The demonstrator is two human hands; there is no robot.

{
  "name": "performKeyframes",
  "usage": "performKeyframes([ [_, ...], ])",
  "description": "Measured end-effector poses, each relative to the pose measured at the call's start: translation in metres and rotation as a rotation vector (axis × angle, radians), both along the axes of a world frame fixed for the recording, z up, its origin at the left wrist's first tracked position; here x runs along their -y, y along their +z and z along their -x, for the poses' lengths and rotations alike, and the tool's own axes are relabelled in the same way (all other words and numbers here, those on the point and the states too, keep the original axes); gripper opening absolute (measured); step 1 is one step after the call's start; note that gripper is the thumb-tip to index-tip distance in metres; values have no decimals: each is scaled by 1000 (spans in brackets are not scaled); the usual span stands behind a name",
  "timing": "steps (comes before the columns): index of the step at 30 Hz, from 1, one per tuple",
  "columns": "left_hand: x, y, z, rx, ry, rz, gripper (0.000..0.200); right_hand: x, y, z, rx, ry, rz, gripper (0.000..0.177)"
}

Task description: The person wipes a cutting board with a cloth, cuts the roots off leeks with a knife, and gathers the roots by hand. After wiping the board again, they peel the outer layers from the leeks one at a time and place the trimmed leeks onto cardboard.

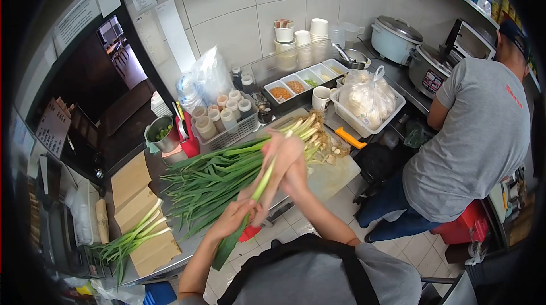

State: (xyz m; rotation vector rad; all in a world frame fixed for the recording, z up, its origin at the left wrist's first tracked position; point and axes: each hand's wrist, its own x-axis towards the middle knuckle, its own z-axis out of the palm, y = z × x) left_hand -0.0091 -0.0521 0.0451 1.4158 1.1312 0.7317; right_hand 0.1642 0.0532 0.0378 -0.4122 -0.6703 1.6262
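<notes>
My left hand (236,218) is closed around the green part of a single spring onion (263,184), held slanting above the counter's front edge. Its dark leaf end hangs down below that hand. My right hand (287,160) is at the upper, pale part of the same stalk. Motion smears its fingers, so I cannot make out their grip. Behind both hands lies a big pile of spring onions (210,177), roots to the right on a white cutting board (335,177). An orange-handled knife (350,138) rests at the board's right side.
Several spring onions (139,230) lie on brown cardboard (129,182) at left. Behind the pile stand a basket of bottles (227,134), a topping tray (296,103) and a white bin with a filled plastic bag (367,100). A co-worker (469,134) stands at right, facing away.
</notes>
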Motion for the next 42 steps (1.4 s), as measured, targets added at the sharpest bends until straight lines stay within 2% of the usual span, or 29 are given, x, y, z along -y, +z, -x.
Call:
performKeyframes([
  [3,7,11,14,22,-14,59,41,-5,3,5,-203,-100,132,33],
  [4,7,12,19,29,-7,81,41,4,1,14,-133,-99,44,36],
  [7,-1,7,25,43,64,51,40,50,-3,57,44,-31,19,40],
  [10,-1,-14,28,-24,-17,-33,42,66,-18,67,66,-4,-2,32],
  [13,12,-6,25,-9,-133,27,44,40,-11,42,-34,-158,103,22],
  [15,21,1,22,60,-153,15,43,27,3,24,-212,-119,1,14],
  [17,33,5,27,60,-170,58,42,29,60,9,-83,-367,326,20],
  [20,53,4,44,73,-154,140,43,-14,16,-44,-461,-314,-53,22],
  [22,59,5,51,151,-90,195,45,4,33,-42,-321,-353,24,26],
  [24,65,10,50,200,-57,229,46,3,-6,-55,-257,-179,78,38],
  [27,69,24,40,234,-70,241,48,44,-15,-61,96,-188,183,31],
  [30,66,29,26,203,-83,163,47,69,-68,-67,141,-75,162,42],
  [33,69,33,5,179,-73,141,46,115,-31,-60,-353,193,156,46],
  [37,78,12,-19,38,-73,63,43,160,-29,-48,-551,353,157,50],
  [38,84,8,-28,24,-66,-3,44,171,-11,-40,-516,493,-63,45],
  [41,111,-6,-32,-226,-96,-145,45,172,-87,-24,-445,513,-78,38],
  [42,124,-7,-32,-287,-114,-173,44,180,-60,-17,-249,262,110,34],
])
